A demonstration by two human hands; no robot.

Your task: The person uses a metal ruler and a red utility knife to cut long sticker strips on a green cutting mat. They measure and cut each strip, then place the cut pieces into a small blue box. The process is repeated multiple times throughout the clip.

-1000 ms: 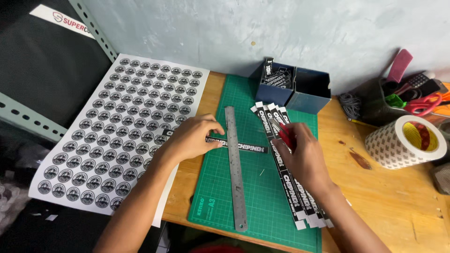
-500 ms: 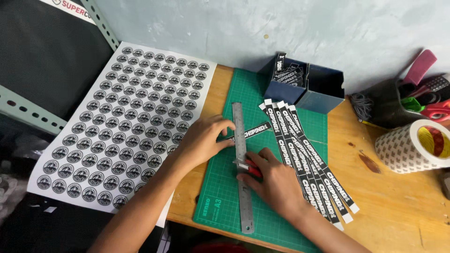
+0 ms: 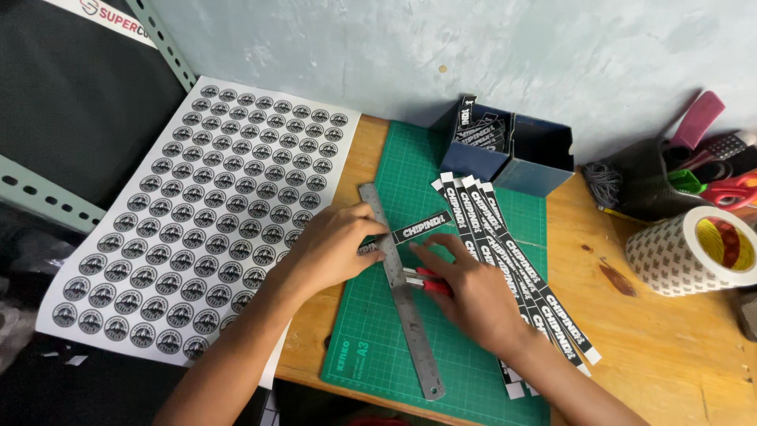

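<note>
Head view: left hand presses flat on the ruler across one strip on the mat; right hand grips a red cutter beside it. Several long strips lie uncut; cut pieces fill the box.

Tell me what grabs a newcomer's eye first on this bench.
The big white sheet of round black stickers on the left stands out most. Next comes the green cutting mat in the middle, where the left hand presses a steel ruler across a black label strip and the right hand holds a red-handled cutter. A fan of more black strips lies to the right.
</note>
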